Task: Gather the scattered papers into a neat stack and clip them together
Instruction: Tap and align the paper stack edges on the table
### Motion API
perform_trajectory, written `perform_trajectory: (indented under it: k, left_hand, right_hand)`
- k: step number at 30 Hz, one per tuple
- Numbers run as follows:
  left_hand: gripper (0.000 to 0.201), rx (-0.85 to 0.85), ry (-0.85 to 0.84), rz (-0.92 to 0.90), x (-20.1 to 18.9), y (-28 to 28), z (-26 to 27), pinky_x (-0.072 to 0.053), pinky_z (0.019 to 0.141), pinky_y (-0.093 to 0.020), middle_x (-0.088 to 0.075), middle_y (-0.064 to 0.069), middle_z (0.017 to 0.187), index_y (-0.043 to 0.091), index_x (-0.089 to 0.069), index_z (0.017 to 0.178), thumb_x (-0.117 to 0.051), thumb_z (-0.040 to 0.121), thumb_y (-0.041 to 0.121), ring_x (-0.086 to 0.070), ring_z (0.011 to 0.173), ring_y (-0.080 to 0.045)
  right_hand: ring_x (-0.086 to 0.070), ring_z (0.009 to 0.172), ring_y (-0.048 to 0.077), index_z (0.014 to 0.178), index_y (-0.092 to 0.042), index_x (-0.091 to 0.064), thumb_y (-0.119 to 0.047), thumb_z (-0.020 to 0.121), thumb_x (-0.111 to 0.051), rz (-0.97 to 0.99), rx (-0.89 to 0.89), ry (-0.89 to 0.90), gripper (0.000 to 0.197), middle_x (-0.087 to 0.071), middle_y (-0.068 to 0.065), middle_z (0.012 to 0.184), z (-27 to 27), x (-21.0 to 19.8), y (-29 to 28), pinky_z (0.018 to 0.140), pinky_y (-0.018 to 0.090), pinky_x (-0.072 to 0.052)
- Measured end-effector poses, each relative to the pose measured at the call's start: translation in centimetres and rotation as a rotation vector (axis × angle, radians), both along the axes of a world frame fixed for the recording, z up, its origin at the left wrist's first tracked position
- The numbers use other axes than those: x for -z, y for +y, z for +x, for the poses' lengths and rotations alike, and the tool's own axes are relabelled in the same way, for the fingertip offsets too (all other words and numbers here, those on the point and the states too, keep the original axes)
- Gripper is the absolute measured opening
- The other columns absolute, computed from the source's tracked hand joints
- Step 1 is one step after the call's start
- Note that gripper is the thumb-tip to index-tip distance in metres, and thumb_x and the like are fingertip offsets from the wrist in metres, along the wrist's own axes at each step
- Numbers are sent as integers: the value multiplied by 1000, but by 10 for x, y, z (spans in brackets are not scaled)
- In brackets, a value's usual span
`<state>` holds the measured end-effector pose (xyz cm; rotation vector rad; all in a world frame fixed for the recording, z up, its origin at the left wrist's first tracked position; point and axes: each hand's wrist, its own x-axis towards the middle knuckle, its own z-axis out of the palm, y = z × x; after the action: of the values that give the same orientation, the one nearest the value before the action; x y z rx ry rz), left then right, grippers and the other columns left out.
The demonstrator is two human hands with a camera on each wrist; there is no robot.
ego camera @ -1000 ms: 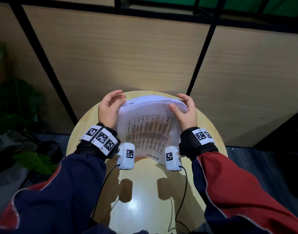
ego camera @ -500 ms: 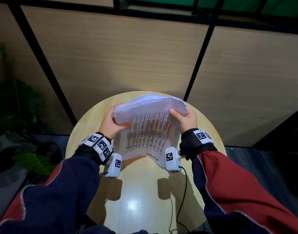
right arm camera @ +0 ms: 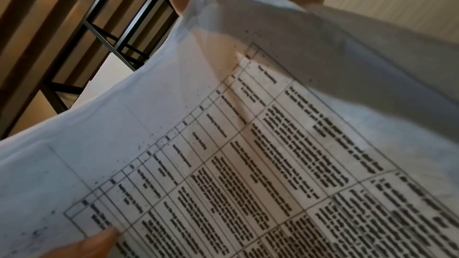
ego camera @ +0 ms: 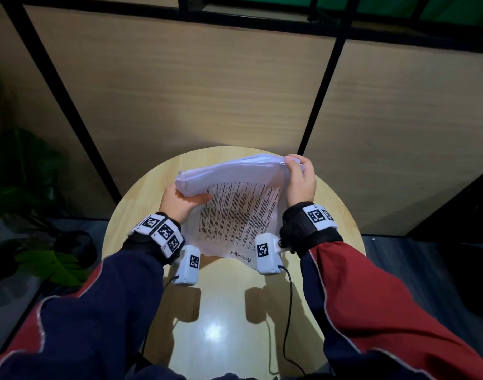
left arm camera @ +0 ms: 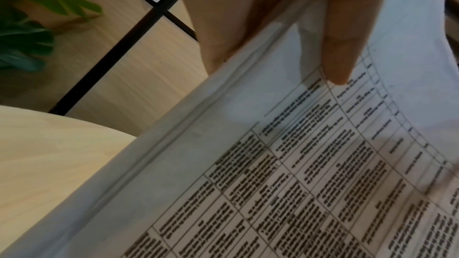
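Here, bowed printed paper stack [ego camera: 234, 204], left hand [ego camera: 180, 200] and right hand [ego camera: 300, 182] fingers gripping it.

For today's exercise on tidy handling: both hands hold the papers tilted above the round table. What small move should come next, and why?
Probably level the papers and tap their lower edge on the table. The left hand grips one side and the right hand the far corner, the sheets sag between them, and their edges look fanned in the left wrist view. No clip is visible yet.
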<state>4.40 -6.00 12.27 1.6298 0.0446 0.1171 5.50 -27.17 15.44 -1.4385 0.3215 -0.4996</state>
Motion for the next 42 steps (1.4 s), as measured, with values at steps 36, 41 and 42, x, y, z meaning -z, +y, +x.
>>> perform_trajectory:
  k: [36, 41, 42]
  left_hand:
    - [23, -124, 205, -31, 38, -36, -14, -47, 82, -35, -64, -9, 92, 10, -63, 92, -71, 73, 1, -58, 90, -24]
    - [35, -196, 124, -13, 13, -27, -3, -49, 82, -32, -65, -7, 95, 4, -65, 98, -79, 66, 10, -61, 88, -22]
    - [39, -211, 82, -7, 7, -27, -1, -49, 80, -29, -65, -6, 95, 3, -64, 101, -80, 66, 11, -61, 87, -20]
  right_hand:
    - [-65, 87, 22, 112, -1, -58, -2, 73, -75, -114, -246, 330, 43, -66, 11, 106, -11, 86, -20, 82, 28, -56]
    - [-66, 82, 22, 100, 1, -65, -7, 79, -71, -77, -166, 260, 23, -69, 19, 102, -10, 65, -21, 82, 34, -54]
    - [-65, 74, 13, 96, -3, -67, -7, 78, -72, -55, -171, 227, 18, -69, 14, 97, -9, 58, -22, 74, 26, -54]
